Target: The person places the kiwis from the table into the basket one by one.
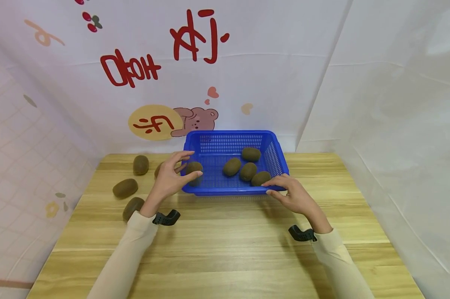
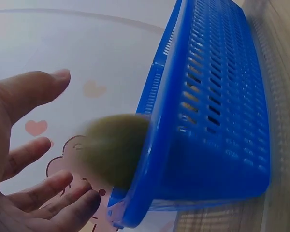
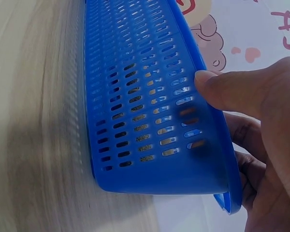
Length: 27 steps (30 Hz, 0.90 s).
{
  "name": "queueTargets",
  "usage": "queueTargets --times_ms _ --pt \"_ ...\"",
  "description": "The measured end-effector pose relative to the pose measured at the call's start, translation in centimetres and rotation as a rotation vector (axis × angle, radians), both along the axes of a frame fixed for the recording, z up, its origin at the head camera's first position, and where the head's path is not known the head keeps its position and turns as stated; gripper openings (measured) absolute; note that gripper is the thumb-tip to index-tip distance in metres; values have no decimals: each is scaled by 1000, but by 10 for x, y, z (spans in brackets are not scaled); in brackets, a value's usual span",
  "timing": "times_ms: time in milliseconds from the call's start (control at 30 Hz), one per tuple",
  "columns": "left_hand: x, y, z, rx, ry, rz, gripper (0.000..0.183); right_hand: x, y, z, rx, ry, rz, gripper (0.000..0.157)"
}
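A blue plastic basket [image 1: 228,191] with slotted walls stands on the table. My left hand [image 1: 171,176] is spread over its left end, fingers and thumb apart. Just beyond them is a brown kiwi [image 1: 194,169], inside the left rim. In the left wrist view this kiwi [image 2: 117,152] is blurred, with a gap between it and the fingers. My right hand [image 1: 293,195] grips the basket's front right corner, the thumb [image 3: 222,89] on the outer wall and the fingers over the rim. Several more kiwis [image 1: 232,167] lie in the right half of the basket.
On the table left of the basket lie several kiwis [image 1: 125,189], one of them mostly hidden behind the left hand. A white printed cloth [image 1: 269,91] hangs at the back. Each wrist wears a black camera mount [image 1: 302,234]. The wooden tabletop [image 1: 228,245] extends in front.
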State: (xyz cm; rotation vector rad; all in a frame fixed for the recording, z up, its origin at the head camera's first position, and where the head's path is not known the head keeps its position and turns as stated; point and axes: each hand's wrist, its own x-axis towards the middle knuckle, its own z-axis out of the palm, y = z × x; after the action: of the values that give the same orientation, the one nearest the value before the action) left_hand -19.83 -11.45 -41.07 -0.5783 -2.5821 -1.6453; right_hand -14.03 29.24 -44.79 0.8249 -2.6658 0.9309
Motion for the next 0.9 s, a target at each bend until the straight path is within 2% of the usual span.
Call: queueTargets --times_ms 233,367,567,900 --pt "1 -9 4 -17 -21 0 74 1 -1 1 -7 -7 -4 23" --pt "3 -18 6 -65 -19 3 80 1 0 0 -5 -13 -5 23" --pt "7 -33 5 -190 41 75 86 0 1 -2 -2 -9 -5 23" --pt "18 -56 -6 -297 101 141 86 0 2 -1 -14 -30 -11 24"
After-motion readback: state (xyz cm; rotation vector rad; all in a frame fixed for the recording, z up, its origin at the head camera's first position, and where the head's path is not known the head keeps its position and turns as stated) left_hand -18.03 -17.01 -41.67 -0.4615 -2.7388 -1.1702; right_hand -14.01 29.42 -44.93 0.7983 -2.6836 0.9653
